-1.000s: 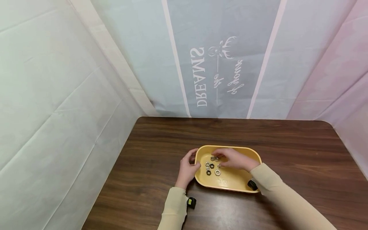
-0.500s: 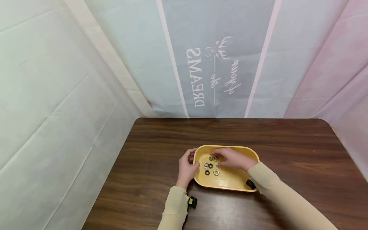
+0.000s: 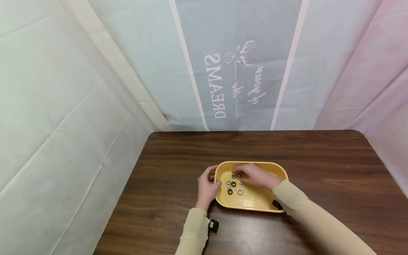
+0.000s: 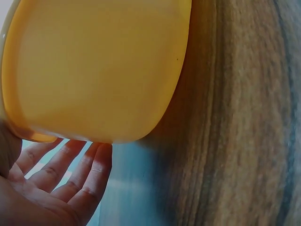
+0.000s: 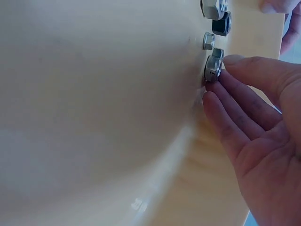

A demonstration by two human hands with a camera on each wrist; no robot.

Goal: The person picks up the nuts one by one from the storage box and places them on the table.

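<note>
Around the middle of the counter [image 3: 178, 156], well apart from its far edge and rounded far corners, the head view shows a yellow tray [image 3: 247, 209] lying lengthwise, its long sides running with the far edge. The left hand [image 3: 208, 186] grips the tray's end nearest the counter's left edge, thumb over the rim and fingers along the outside. The right hand [image 3: 256, 176] reaches inside, thumb and fingertips apart, close around a pair of silver nuts [image 3: 234, 176]. Toward the tray's left end lie more nuts, among them two dark nuts [image 3: 230, 191] and a larger silver nut [image 3: 240, 191]; a small silver nut [image 3: 241, 184] sits just beside the right thumb. Beyond the counter's far edge stands a pale cloth [image 3: 271, 71] with white lettering.

In the left wrist view, the fingertips touch the tray's outer wall from behind, the fingers side by side, with the counter's wood grain alongside.

The right wrist view shows the right thumb on one side of a silver nut on the tray floor and the fingertips on the other; whether they pinch it cannot be told. Other nuts stand close by in a loose line, one of them dark.
</note>
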